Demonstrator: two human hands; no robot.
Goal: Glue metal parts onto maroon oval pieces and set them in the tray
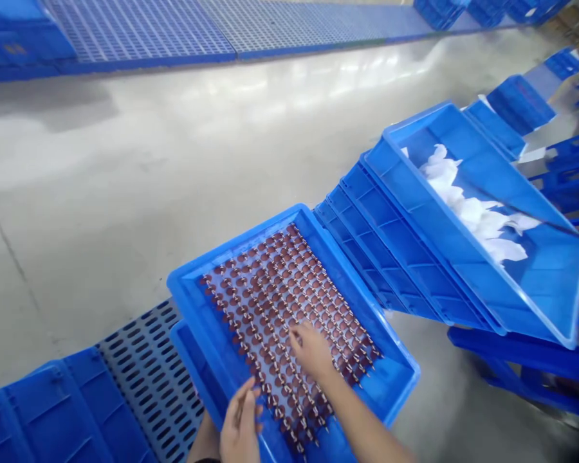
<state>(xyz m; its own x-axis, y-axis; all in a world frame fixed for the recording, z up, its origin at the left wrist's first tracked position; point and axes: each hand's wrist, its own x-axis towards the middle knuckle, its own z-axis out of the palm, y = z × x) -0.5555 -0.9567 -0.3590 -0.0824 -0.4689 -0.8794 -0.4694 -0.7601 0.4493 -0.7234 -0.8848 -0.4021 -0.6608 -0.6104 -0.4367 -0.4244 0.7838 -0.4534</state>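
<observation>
I read my left hand [240, 424] and right hand [311, 350] apart, fingers on rows of brown leaded components [280, 283] | blue plastic tray [236, 241], lower centre | white sheets [468, 206] in tilted blue crate [405, 238], right

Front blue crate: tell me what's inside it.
The crate holds tight rows of small brown parts with silver ends. Those under the left hand and right hand are covered.

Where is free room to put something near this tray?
Bare grey floor lies left of the blue tray, above the slotted pallet. Inside, a strip is free along its right rim. Crowded: the brown rows under both hands.
</observation>
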